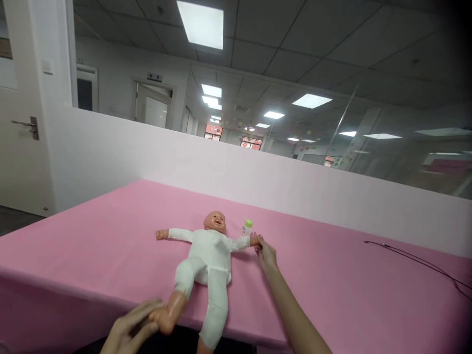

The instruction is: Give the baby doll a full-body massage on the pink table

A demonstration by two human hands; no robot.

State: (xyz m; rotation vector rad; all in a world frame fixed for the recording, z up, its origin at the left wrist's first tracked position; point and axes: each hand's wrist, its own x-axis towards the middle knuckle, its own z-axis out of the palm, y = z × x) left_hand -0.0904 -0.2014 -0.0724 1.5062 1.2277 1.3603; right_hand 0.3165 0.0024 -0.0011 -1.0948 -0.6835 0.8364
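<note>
Right hand (266, 254) pinched tight on the little vinyl fist (254, 240) of a white-onesied baby doll (208, 255) lying face-up on the pink cloth-covered tabletop (332, 280), left hand (129, 327) against its bare foot (164, 317), grip too blurry to call, green-capped plastic bottle (247, 227) just beside its head.

The single view looks out from the person's head, facing forward and down across a pink cloth-covered tabletop (324, 290) from just behind its near edge. The wide frame is rolled, so the white partition wall (236, 167) slopes down to the right. A pale vinyl baby doll in white clothes (208, 258) lies close to the camera, low in the frame, with the left hand (127, 329) at the bottom edge and the right hand (266, 254) beyond it. The upper frame takes in a grey tiled ceiling (295, 44).
</note>
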